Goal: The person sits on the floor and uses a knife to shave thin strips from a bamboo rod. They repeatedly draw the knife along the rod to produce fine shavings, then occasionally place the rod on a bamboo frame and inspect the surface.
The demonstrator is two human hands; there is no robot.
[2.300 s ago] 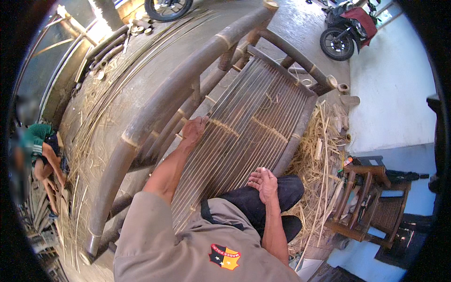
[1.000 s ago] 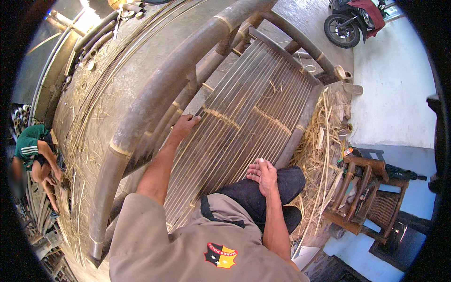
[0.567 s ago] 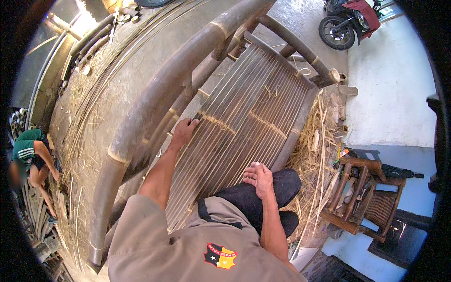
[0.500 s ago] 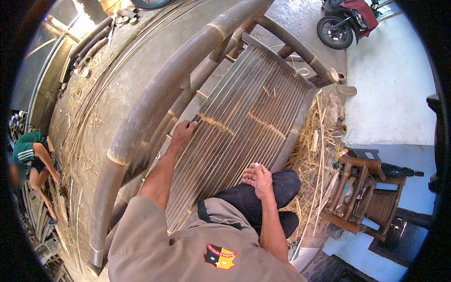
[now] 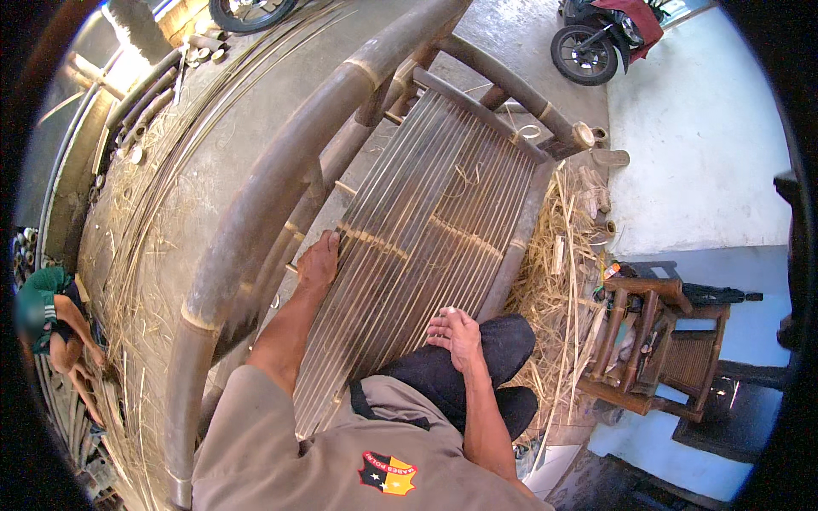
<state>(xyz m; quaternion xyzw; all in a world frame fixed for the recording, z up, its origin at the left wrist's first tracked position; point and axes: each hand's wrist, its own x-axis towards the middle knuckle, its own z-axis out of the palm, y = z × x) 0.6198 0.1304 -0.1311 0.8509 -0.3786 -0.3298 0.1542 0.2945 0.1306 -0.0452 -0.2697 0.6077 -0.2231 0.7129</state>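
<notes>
In front of me is a large bamboo bench (image 5: pixel 256 204) with thick dark poles and a seat of long thin slats (image 5: pixel 400 272). Two pale woven lashings cross these slats. At the seat's left edge my left hand (image 5: pixel 317 261) is closed around the outermost slat, beside the end of one lashing; its fingertips are partly hidden. Over my dark-trousered knee, my right hand (image 5: pixel 461 339) hovers with fingers loosely bent and apart, and I see nothing in it. A thin curled strip (image 5: pixel 467 175) lies on the far slats.
Shavings (image 5: pixel 545 281) heap along the bench's right side. A bamboo chair (image 5: pixel 648 349) holding tools stands at the right. Long thin strips (image 5: pixel 183 145) spread over the floor at left. A person in green (image 5: pixel 60 315) bends down at far left. A motorbike (image 5: pixel 588 47) stands behind.
The whole view has shifted slightly, so the bench appears further left. My left hand stays at the seat edge, its thumb drawn in closer. My right hand remains above the knee.
</notes>
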